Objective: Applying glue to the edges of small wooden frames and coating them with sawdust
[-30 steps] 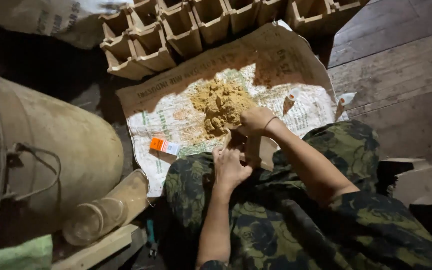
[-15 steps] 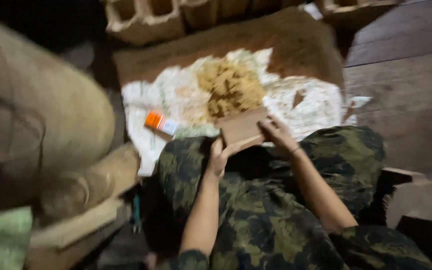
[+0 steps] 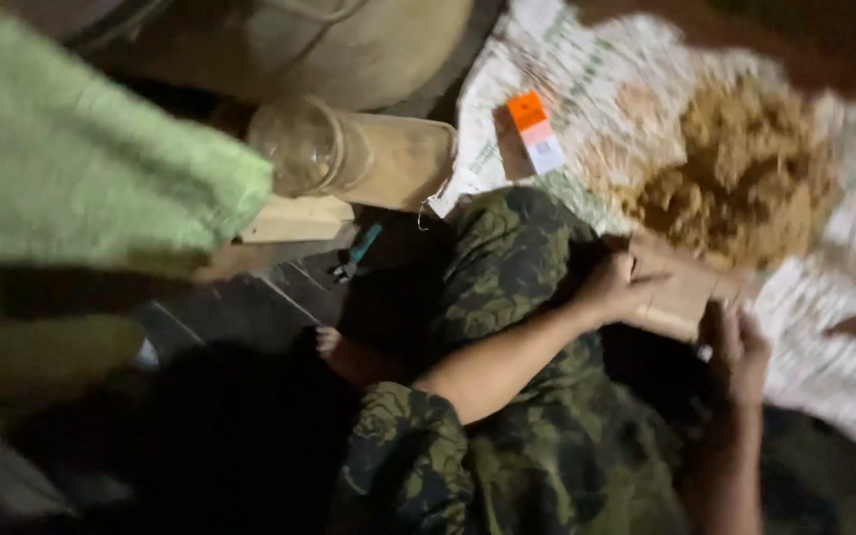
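Both hands hold one small brown block point(image 3: 681, 297), which sits just in front of the person's camouflage-clad lap, at the near edge of the white printed sack point(image 3: 587, 99) spread on the floor. The left hand point(image 3: 616, 287) curls closed around the block's near end; the right hand point(image 3: 740, 352) cups its far side, fingers partly bent. It looks stiff, light and rough-faced, best gripped by its two short ends. Beyond the block, a loose heap of tan sawdust-like material point(image 3: 745, 178) lies on the sack. Left of the block, a clear jar point(image 3: 349, 154) lies on its side; its contents cannot be made out.
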